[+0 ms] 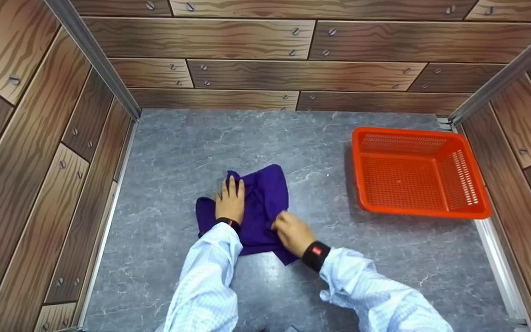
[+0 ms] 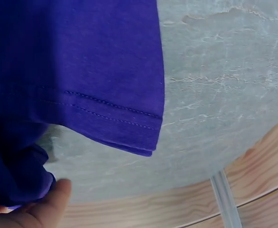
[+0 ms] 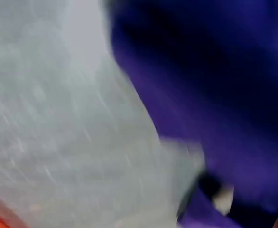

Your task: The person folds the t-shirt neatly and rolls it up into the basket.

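A purple T-shirt (image 1: 256, 235) lies crumpled and partly folded on the grey floor. My left hand (image 1: 231, 203) rests on its left part with the fingers stretched away from me. In the left wrist view, a double-stitched hem of the T-shirt (image 2: 110, 107) spreads beside a bunched fold, and a digit of the left hand (image 2: 51, 204) touches that fold. My right hand (image 1: 294, 233) grips the right edge of the cloth with curled fingers. In the right wrist view the cloth (image 3: 177, 104) is blurred and hides most of the hand.
A red plastic basket (image 1: 357, 170) with perforated sides stands to the right of the T-shirt. Wood-patterned panels (image 1: 247, 41) wall in the floor (image 1: 178, 138) at the back, left and right, with metal strips along the corners.
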`<action>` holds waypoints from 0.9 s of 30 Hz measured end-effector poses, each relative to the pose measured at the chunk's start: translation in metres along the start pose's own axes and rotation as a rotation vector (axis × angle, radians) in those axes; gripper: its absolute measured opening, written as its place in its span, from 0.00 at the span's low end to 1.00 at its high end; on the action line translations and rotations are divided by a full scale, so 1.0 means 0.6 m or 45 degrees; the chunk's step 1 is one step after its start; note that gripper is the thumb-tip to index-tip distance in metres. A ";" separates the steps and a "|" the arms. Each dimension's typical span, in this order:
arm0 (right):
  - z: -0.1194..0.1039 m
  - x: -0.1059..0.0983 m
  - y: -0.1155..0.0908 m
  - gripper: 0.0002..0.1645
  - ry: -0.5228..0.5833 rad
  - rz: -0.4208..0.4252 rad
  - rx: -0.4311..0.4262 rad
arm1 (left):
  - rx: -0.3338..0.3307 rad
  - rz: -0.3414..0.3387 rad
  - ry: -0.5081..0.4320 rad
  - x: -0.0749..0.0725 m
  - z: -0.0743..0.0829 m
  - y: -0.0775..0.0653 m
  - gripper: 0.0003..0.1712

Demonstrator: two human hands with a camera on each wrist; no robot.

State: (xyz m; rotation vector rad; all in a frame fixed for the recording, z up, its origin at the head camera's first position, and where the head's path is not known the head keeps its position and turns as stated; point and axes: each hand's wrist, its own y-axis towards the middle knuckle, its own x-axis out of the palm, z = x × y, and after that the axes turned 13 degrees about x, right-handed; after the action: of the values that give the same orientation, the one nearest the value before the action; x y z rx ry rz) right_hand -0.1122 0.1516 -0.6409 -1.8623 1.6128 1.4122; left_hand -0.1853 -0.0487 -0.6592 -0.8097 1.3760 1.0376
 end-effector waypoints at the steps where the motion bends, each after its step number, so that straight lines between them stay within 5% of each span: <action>1: 0.001 0.008 -0.009 0.09 -0.052 -0.036 -0.015 | 0.019 0.034 0.008 0.001 0.002 -0.001 0.26; 8: 0.009 0.022 -0.022 0.08 -0.053 -0.137 0.000 | 0.178 0.378 0.183 0.013 0.009 -0.009 0.20; 13: 0.013 0.008 -0.007 0.05 0.104 -0.074 0.128 | 0.231 0.450 0.239 0.008 0.009 -0.008 0.12; 16: 0.017 0.003 0.006 0.02 0.249 -0.039 0.467 | 0.264 0.455 0.239 0.002 0.010 -0.007 0.13; 22: 0.032 -0.004 0.042 0.15 0.756 -0.093 1.422 | 0.350 0.475 0.205 -0.014 0.010 -0.008 0.14; 27: 0.031 -0.009 0.067 0.19 1.146 -0.159 1.881 | 0.381 0.507 0.103 -0.033 0.008 -0.012 0.05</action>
State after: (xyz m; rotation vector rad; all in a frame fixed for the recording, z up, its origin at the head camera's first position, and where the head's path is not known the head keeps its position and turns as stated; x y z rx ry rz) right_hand -0.1556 0.1557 -0.6312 -1.4356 1.8540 -0.8175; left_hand -0.1752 -0.0488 -0.6401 -0.3657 1.7568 1.0707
